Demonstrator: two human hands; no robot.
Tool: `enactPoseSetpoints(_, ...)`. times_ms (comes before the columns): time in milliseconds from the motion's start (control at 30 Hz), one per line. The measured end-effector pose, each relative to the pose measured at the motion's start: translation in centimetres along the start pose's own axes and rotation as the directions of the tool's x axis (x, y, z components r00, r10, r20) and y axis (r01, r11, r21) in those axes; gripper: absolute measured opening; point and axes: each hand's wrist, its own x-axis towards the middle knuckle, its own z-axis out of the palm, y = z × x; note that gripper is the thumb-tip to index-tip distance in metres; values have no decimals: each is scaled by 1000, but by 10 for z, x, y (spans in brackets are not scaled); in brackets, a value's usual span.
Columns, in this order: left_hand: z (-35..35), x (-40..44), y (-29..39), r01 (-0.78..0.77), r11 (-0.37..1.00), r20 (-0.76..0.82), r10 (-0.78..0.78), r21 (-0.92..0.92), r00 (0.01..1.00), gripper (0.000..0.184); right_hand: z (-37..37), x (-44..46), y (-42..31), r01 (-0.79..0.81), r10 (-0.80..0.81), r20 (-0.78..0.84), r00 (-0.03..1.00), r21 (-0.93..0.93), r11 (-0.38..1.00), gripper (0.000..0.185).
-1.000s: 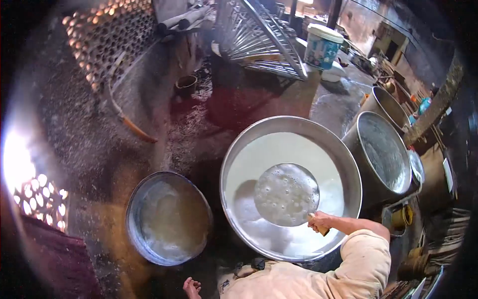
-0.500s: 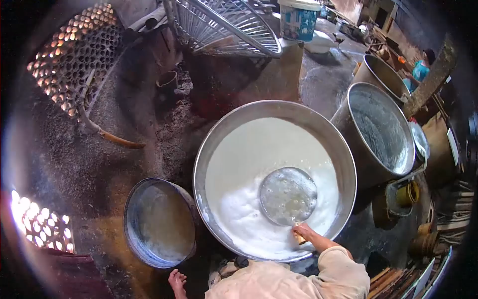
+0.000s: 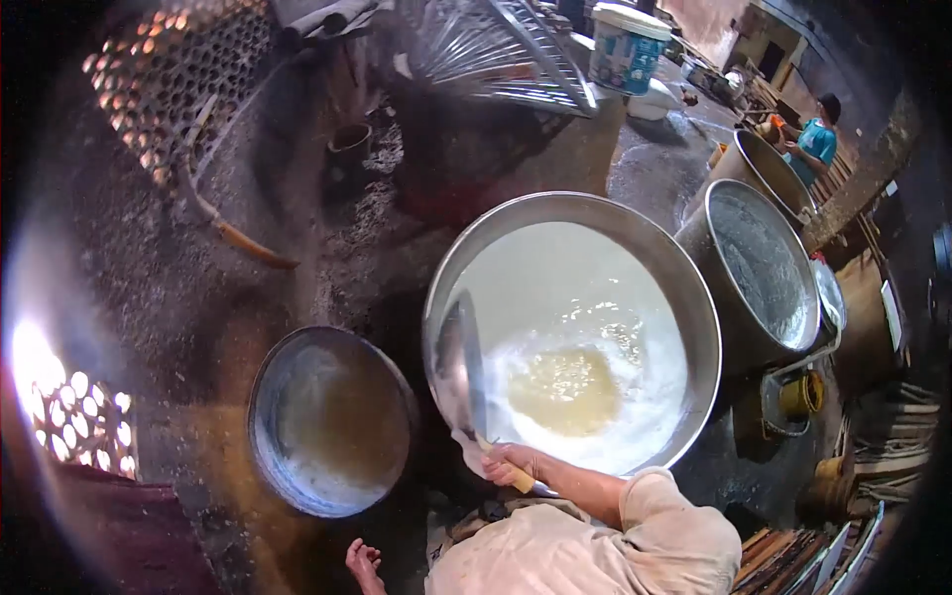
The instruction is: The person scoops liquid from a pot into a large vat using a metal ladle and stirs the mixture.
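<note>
A broad, shallow metal ladle (image 3: 458, 367) with a pale wooden handle is in my right hand (image 3: 511, 464), fingers wrapped round the grip. Its bowl stands tilted almost on edge by the left wall of the large metal vat (image 3: 565, 206). White, milky liquid (image 3: 535, 263) fills much of the vat, with foam and a yellowish patch near the front. My left hand (image 3: 365, 557) hangs low at the bottom, fingers loosely bent and holding nothing. Above it is a smaller round pot (image 3: 273, 456) with cloudy brownish liquid and froth along its side.
Two tall metal drums, a near one (image 3: 716, 253) and a farther one (image 3: 744, 178), stand to the right. A yellow container (image 3: 801, 394) sits below them. Behind are a white-lidded bucket (image 3: 627, 55) and a metal rack (image 3: 496, 59). A person in blue (image 3: 815, 144) is at the far right.
My right hand has moved left with the ladle, which has turned from lying flat in the liquid to standing on edge near the vat's left side. A yellowish patch now shows in the liquid.
</note>
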Motion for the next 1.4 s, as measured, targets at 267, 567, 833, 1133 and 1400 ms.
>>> enactPoseSetpoints(267, -67, 11, -42, 88, 929, -96, -131, -359, 987, 29, 66, 203, -92, -203, -539, -394, 744, -902, 380, 18)
enactPoseSetpoints(567, -166, -11, -93, 346, 855, -255, -460, -388, 851, 27, -101, 382, -153, -523, -920, -229, 318, -852, 32, 41)
enactPoseSetpoints(833, -207, -29, -171, 462, 805, -213, -559, -373, 802, 42, -240, 412, 8, -67, -205, 206, 957, -528, -846, 35)
enactPoseSetpoints(1133, -190, -33, -159, 423, 812, -238, -539, -401, 808, 37, -214, 413, 33, -468, -350, -557, 753, -828, 309, 7)
enactPoseSetpoints(1400, -133, -18, -98, 251, 832, -247, -412, -495, 877, 25, -5, 311, -12, -377, -96, -568, 817, -653, 657, 13)
